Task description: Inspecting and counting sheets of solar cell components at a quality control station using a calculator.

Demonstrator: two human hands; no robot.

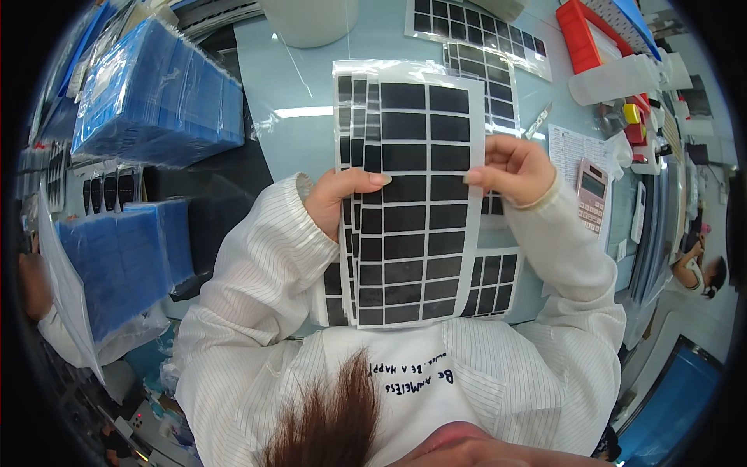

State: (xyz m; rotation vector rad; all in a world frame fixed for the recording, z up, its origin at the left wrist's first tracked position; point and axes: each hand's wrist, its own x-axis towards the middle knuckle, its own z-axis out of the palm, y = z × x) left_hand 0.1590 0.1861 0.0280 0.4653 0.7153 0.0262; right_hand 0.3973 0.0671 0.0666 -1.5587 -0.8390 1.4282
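Between my hands is a fanned stack of white sheets bearing rows of black rectangular stickers. My left hand grips the stack's left side, thumb on top near the middle and fingers hidden beneath. On the right edge, my right hand pinches the sheets between its thumb and curled fingers. The left edges are staggered, so several sheets show one behind another. More sticker sheets lie on the table under the stack, partly covered by it.
Other sticker sheets lie at the back. A craft knife, a pink calculator and printed paper are at the right, near a red bin. Blue film-wrapped stacks stand at the left. A white bucket is behind.
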